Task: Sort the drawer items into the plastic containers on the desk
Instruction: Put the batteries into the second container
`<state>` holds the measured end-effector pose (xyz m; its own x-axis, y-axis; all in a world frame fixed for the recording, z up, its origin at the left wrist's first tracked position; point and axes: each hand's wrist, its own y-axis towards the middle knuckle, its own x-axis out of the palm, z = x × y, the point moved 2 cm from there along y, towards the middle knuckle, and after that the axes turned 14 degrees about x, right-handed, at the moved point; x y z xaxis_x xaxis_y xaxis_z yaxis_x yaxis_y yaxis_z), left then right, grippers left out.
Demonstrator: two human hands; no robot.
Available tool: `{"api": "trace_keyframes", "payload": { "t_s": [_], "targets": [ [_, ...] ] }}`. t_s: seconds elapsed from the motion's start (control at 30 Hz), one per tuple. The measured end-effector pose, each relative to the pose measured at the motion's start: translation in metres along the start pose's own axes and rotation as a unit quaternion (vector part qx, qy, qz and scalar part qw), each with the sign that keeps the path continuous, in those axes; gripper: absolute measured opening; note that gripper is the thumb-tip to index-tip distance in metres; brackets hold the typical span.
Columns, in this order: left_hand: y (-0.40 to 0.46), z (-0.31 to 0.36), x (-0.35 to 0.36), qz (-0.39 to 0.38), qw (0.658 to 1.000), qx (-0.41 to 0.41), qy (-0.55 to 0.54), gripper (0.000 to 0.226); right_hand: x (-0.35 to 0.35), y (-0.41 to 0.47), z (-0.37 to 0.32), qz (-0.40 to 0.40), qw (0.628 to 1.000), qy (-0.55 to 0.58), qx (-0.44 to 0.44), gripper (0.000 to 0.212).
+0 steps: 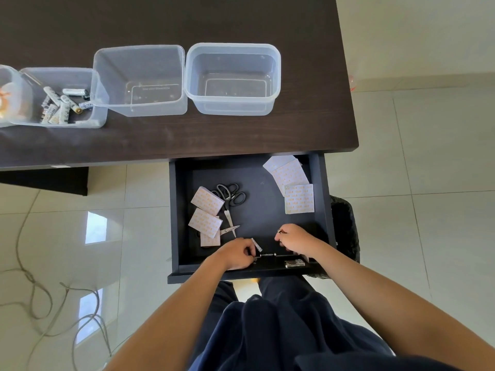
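The open dark drawer [267, 210] holds two black-handled scissors [230, 199], orange-patterned card packs on its left [207, 202] and right [298, 198], and small metal items along the front. My left hand [235, 253] grips a small white battery [256, 244] at the drawer's front. My right hand [293, 239] has curled fingers over the front right; whatever it holds is hidden. A thin metal tool [270, 255] lies between the hands. On the desk stand two empty clear containers [140, 81] [233, 79] and one with several batteries [64, 100].
A fourth container [10, 95] with orange contents is cut off at the left edge. A small silver object [294, 263] lies by the drawer's front wall. A black-lined bin [345, 231] stands right of the drawer. Cables [40, 290] trail on the tiled floor.
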<state>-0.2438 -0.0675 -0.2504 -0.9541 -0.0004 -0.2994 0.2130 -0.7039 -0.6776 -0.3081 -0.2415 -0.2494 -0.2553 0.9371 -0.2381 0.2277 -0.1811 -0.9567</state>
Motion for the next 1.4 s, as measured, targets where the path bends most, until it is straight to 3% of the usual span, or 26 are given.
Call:
{"api": "trace_keyframes", "payload": {
  "t_s": [0.13,0.3,0.43,0.53,0.77,0.97,1.23,1.4],
  "targets": [
    [-0.004,-0.003,-0.001,0.006,1.000,0.011,-0.013,0.015,-0.002,0.000,-0.001,-0.019,0.996,0.072,0.058,0.014],
    [-0.002,-0.005,0.001,0.030,0.999,0.015,-0.012,0.012,0.005,-0.002,-0.005,0.013,0.984,-0.145,-0.099,0.042],
    [0.001,-0.006,0.003,0.034,0.999,0.021,-0.033,0.013,0.012,0.002,-0.006,0.027,0.955,-0.272,-0.119,0.018],
    [0.002,-0.006,0.004,0.048,0.998,0.021,-0.027,0.026,0.013,0.003,-0.006,0.040,0.949,-0.291,-0.113,0.021],
    [0.009,-0.002,0.002,0.049,0.994,0.044,0.091,0.056,0.015,0.010,-0.007,0.007,0.955,-0.287,-0.073,0.018],
    [0.016,-0.003,0.001,0.014,0.980,0.060,0.191,0.039,-0.002,0.012,-0.002,-0.009,0.958,-0.278,-0.069,0.017],
    [0.021,0.001,-0.001,-0.018,0.952,0.076,0.296,0.044,-0.038,0.000,-0.005,0.024,0.986,-0.133,-0.100,0.020],
    [0.022,0.003,-0.001,-0.020,0.933,0.081,0.351,0.036,-0.041,-0.007,-0.017,0.029,0.986,-0.112,-0.117,0.017]
  ]
}}
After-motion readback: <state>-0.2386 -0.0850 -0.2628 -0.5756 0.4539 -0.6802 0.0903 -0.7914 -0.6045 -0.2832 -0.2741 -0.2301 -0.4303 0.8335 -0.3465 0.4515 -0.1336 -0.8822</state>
